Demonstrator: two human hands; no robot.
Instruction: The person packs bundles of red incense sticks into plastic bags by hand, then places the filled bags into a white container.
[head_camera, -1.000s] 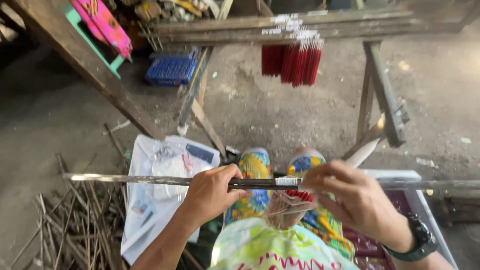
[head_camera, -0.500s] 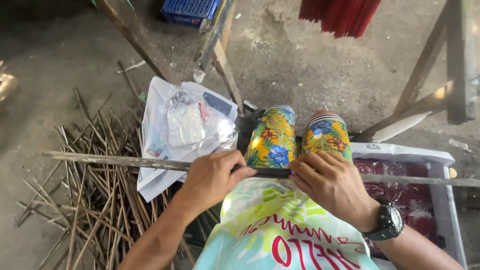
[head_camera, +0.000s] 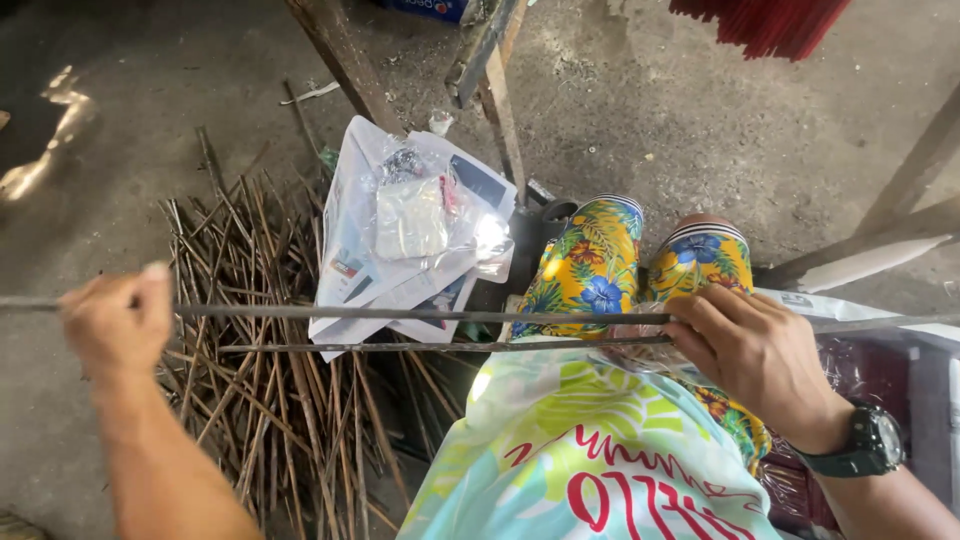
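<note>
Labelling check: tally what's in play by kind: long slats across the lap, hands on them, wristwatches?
long thin grey slats: 2
hands gripping, left hand and right hand: 2
black wristwatch: 1
Total: 5

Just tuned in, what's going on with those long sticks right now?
A seated person holds two long thin sticks across their lap. The left hand grips the upper one far out to the side; the right hand holds both near the knees. A heap of similar sticks lies on the ground, beside plastic bags on paper sheets.
</note>
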